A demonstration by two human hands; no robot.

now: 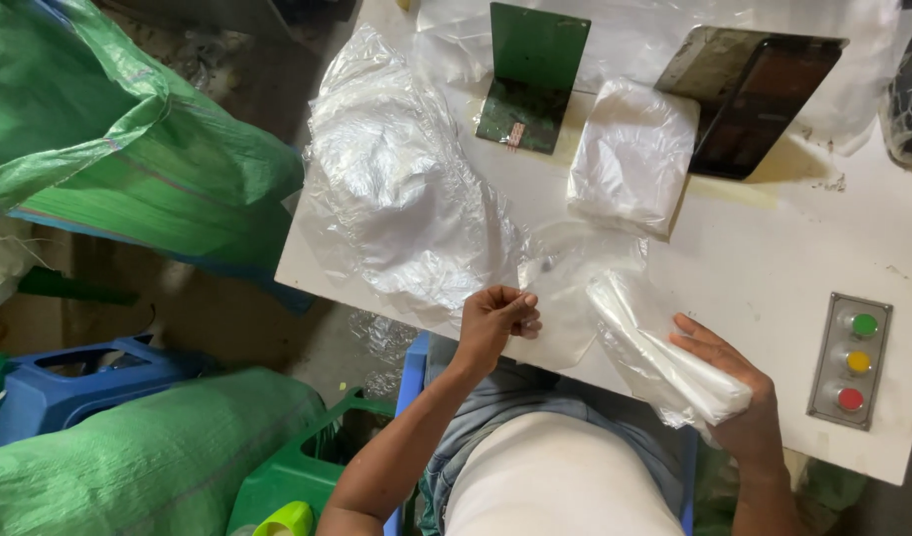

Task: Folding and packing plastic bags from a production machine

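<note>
My left hand pinches the near edge of a thin clear plastic bag that lies flat at the front of the white table. My right hand grips a folded bundle of clear plastic bags at the table's near edge, just right of the flat bag. A neat stack of clear bags rests further back in the middle of the table.
A loose heap of crumpled clear plastic covers the table's left side. Two upright plates stand at the back, one green, one dark. A panel with three coloured buttons sits at right. Green woven sacks and a blue crate lie at left.
</note>
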